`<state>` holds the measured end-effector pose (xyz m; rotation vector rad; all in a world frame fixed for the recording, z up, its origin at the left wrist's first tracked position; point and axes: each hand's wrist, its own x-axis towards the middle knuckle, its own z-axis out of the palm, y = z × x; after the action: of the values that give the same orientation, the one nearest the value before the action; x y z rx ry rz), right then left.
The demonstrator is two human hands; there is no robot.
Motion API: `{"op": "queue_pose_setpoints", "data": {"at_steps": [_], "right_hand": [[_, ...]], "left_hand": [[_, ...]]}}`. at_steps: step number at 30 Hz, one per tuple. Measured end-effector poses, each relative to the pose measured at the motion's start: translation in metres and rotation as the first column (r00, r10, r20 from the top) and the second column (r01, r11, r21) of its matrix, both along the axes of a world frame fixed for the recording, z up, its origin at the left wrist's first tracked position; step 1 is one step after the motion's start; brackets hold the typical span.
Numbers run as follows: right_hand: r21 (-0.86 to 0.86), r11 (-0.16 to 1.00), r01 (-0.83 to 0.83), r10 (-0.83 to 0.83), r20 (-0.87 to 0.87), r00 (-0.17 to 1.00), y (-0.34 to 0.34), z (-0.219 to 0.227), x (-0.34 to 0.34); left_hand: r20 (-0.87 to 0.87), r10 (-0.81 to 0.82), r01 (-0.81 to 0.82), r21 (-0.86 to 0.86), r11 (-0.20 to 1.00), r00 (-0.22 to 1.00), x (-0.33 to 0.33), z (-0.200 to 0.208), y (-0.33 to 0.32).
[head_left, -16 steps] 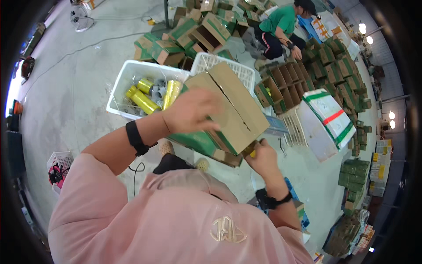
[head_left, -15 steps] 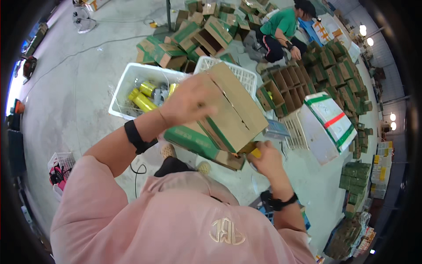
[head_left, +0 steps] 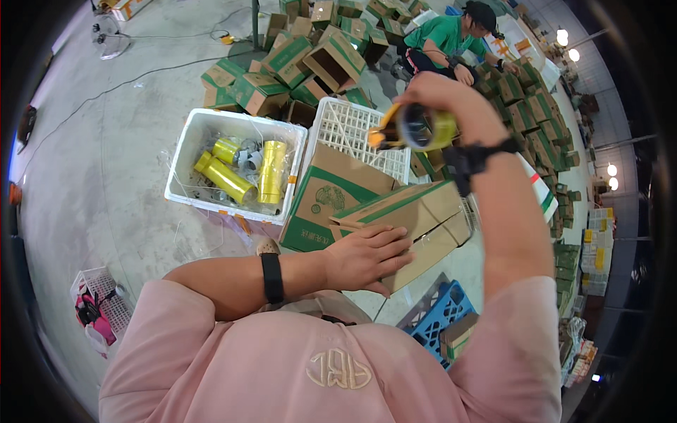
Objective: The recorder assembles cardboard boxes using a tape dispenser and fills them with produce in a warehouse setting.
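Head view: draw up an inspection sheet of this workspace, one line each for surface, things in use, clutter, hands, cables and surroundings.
Surface: grey floor, marked in places.
Things in use: brown-and-green carton, tilted, with a dark seam; tape dispenser with a yellow roll, raised.
Clutter: loose cartons heaped ahead; white box holding yellow cylinders; blue crate at lower right.
Hands: left hand spread on the carton; right hand grips the dispenser, away from the carton.
Cables: dark cable across the floor, toward the heap.
Surroundings: person in a green top beside stacked cartons; lights beyond.
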<state>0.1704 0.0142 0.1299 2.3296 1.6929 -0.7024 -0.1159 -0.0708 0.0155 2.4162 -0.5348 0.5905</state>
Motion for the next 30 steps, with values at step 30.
{"op": "queue_pose_setpoints", "data": {"at_steps": [30], "right_hand": [[-0.222,0.141,0.965,-0.242,-0.953,-0.184,-0.417,-0.182,-0.034]], "left_hand": [[-0.680,0.621,-0.760,0.143,0.634,0.390,0.030,-0.097,0.093]]}}
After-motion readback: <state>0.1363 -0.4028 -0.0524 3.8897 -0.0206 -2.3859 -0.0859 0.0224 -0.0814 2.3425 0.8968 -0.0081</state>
